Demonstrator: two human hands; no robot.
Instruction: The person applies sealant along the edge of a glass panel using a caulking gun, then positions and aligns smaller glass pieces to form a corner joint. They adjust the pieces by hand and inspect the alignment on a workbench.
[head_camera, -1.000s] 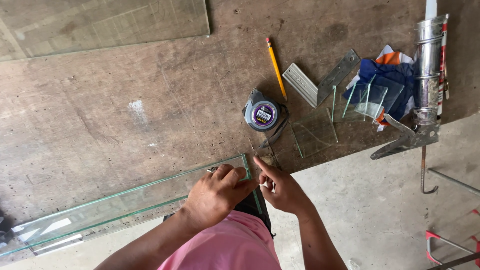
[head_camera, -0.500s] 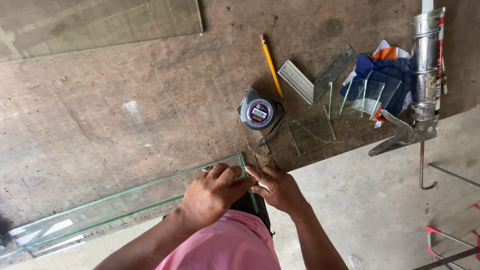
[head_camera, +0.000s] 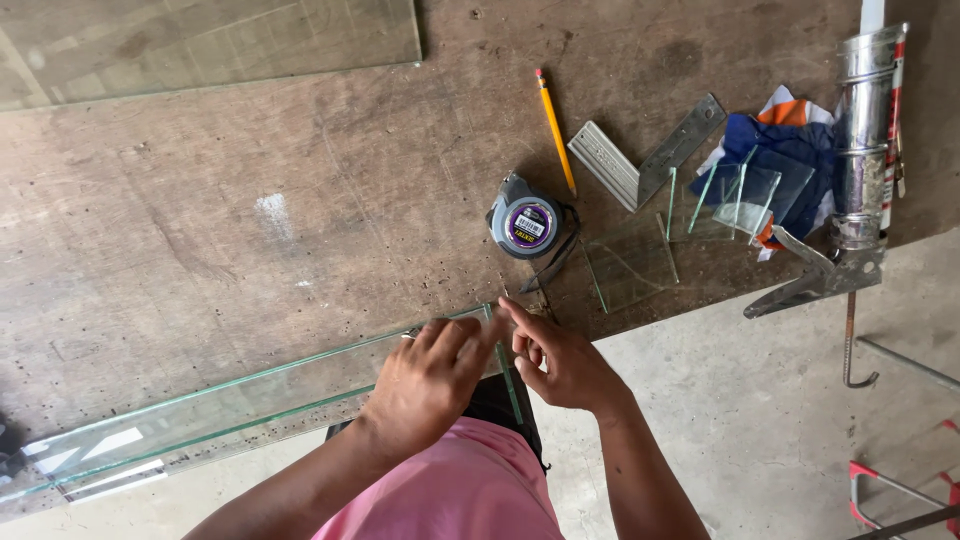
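Glass strip (head_camera: 230, 410), long + narrow, lies along near edge of wooden table (head_camera: 200, 230); long axis runs from lower left up to right, ending at the corner by both hands. Left hand (head_camera: 432, 385) rests flat on top of strip's right end, fingers together, pressing down, not clamped round it. Right hand (head_camera: 560, 362) sits just beside that end, to its right, index finger out touching the corner, other fingers curled; holds nothing that I can see. Both hands equally close to the end; rest of strip extends away to left. Tape measure (head_camera: 525, 226) just beyond the end, pencil (head_camera: 555, 130) + metal square (head_camera: 640, 160) further back, small glass offcuts (head_camera: 640, 262) to right, caulking gun (head_camera: 860, 170) at far right.
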